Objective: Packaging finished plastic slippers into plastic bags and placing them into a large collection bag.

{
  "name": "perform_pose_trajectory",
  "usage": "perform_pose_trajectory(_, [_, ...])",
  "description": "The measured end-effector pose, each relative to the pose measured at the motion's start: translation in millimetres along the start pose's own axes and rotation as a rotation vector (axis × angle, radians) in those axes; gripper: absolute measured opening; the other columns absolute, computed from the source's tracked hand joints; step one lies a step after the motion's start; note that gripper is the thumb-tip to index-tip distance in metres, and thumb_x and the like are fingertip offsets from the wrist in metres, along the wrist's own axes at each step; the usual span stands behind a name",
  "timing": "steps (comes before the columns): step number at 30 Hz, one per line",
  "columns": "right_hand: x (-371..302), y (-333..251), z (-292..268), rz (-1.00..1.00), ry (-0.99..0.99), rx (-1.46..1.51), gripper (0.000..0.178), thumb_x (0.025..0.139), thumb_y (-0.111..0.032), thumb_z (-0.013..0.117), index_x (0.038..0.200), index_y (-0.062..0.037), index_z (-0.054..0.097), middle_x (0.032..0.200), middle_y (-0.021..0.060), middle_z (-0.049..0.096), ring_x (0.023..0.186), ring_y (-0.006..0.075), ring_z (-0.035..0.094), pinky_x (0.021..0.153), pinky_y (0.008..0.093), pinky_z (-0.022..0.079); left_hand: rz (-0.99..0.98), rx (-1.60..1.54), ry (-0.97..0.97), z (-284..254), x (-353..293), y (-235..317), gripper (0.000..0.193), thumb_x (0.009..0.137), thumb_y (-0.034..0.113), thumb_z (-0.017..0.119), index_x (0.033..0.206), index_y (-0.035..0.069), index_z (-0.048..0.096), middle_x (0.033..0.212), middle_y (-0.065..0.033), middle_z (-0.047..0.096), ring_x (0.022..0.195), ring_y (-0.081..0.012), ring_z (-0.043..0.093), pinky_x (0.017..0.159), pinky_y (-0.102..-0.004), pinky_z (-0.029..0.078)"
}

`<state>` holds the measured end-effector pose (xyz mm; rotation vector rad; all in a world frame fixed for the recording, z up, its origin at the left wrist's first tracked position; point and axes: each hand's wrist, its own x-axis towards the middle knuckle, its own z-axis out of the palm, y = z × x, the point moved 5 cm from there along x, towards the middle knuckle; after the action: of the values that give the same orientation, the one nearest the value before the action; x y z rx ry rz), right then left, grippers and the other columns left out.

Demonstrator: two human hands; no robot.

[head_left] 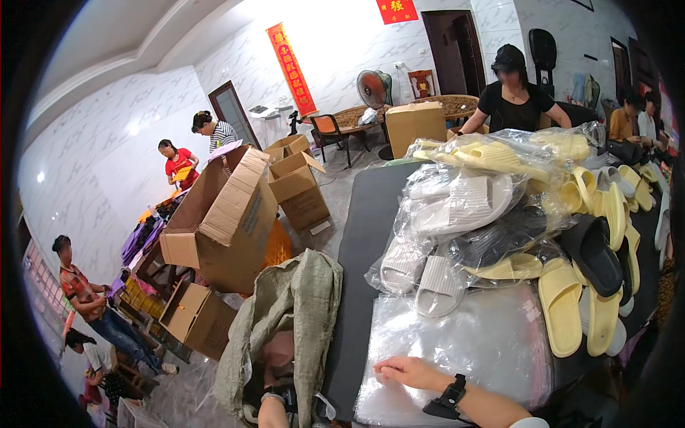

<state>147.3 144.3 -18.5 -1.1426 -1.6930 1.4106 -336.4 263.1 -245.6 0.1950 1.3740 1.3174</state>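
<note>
My left hand [273,383] reaches down into the mouth of a greenish woven sack [317,299]; its fingers are lost in the shade inside. Something pinkish shows within the sack, too dim to name. My right hand [408,372], with a black band on the wrist, rests on a stack of clear plastic bags [457,335], fingers stretched toward the left edge and holding nothing I can see. Just beyond the stack lie bagged grey slippers [464,203] and a grey slipper [440,285]. Loose yellow slippers [560,307] and a black slipper [594,253] lie at the right.
The dark table [360,250] carries the slipper pile. Beyond its far end a person in black [517,100] stands. Open cardboard boxes [221,214] crowd the floor at the left. Other people work along the left side and at the far right.
</note>
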Motion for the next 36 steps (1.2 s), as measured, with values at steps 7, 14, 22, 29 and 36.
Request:
perform_pose_trajectory(7, [-6, 12, -12, 0.102, 0.038, -0.019, 0.030, 0.093, -0.026, 0.047, 0.113, -0.0075, 0.059, 0.097, 0.0053, 0.065, 0.087, 0.0133, 0.061, 0.080, 0.0254, 0.046, -0.075, -0.010, -0.021, 38, 22, -39, 0.060, 0.079, 0.025, 0.068, 0.129, 0.004, 0.043, 0.132, -0.0110, 0.044, 0.114, -0.0277, 0.045, 0.092, -0.0466, 0.037])
perform_pose_trajectory(14, [-3, 29, -12, 0.078, 0.049, 0.085, 0.032, 0.093, -0.027, 0.046, 0.114, -0.0050, 0.058, 0.097, 0.0051, 0.065, 0.087, 0.0123, 0.061, 0.080, 0.0245, 0.045, 0.342, 0.290, 0.155, 71, -30, 35, 0.053, 0.083, 0.030, 0.062, 0.122, -0.003, 0.048, 0.119, -0.0098, 0.054, 0.104, -0.0219, 0.051, 0.090, -0.0335, 0.040])
perform_pose_trajectory(22, [8, 9, 7, 0.009, -0.063, 0.113, 0.031, 0.094, -0.025, 0.047, 0.116, -0.0062, 0.057, 0.096, 0.0005, 0.064, 0.084, 0.0071, 0.058, 0.077, 0.0218, 0.044, 0.568, 0.411, -0.081, 49, -249, 176, 0.025, 0.084, 0.033, 0.059, 0.088, 0.009, 0.066, 0.078, 0.0020, 0.060, 0.070, -0.0088, 0.055, 0.060, -0.0219, 0.042])
perform_pose_trajectory(29, [8, 23, 6, 0.018, -0.058, 0.148, 0.035, 0.094, -0.030, 0.045, 0.115, -0.0041, 0.057, 0.095, 0.0043, 0.065, 0.087, 0.0104, 0.059, 0.077, 0.0233, 0.045, 1.158, 1.143, -0.254, 109, -441, 252, 0.017, 0.084, 0.007, 0.047, 0.096, 0.001, 0.058, 0.085, -0.0103, 0.062, 0.078, -0.0171, 0.053, 0.074, -0.0271, 0.042])
perform_pose_trajectory(36, [11, 35, 10, 0.104, -0.004, 0.303, 0.032, 0.094, -0.023, 0.047, 0.115, -0.0003, 0.055, 0.104, 0.0039, 0.062, 0.093, 0.0097, 0.057, 0.083, 0.0228, 0.045, 1.116, 0.544, -0.296, 81, -451, 308, 0.022, 0.087, 0.013, 0.045, 0.098, -0.005, 0.052, 0.093, -0.0080, 0.053, 0.091, -0.0151, 0.050, 0.082, -0.0265, 0.039])
